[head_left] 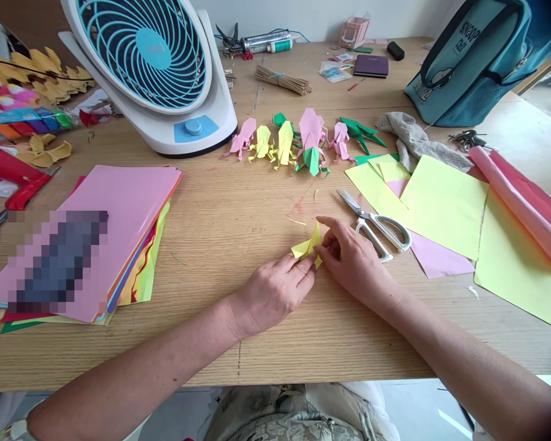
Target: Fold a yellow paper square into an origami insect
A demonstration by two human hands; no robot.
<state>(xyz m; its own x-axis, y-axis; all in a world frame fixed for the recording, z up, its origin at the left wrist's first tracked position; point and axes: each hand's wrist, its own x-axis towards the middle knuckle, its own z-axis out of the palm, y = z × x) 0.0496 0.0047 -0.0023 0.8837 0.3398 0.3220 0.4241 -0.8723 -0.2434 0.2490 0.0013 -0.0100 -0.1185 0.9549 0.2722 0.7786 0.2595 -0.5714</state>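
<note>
A small folded yellow paper [307,247] with pointed flaps is between my two hands, near the middle of the table. My left hand [275,294] grips its lower left side, fingers pressed together. My right hand [356,260] pinches its right side with thumb and curled index finger. White-handled scissors [388,229] lie partly open just beyond my right hand. Further back stands a row of folded paper figures: pink [311,127], yellow [285,142] and green [311,160].
Stacked coloured paper [123,190] lies on the left, a blurred dark object on it. Behind are a fan [195,125], sticks [282,79] and a teal bag [468,67]. Yellow sheets [445,205], a grey cloth [408,138] and a pink roll [518,208] are on the right.
</note>
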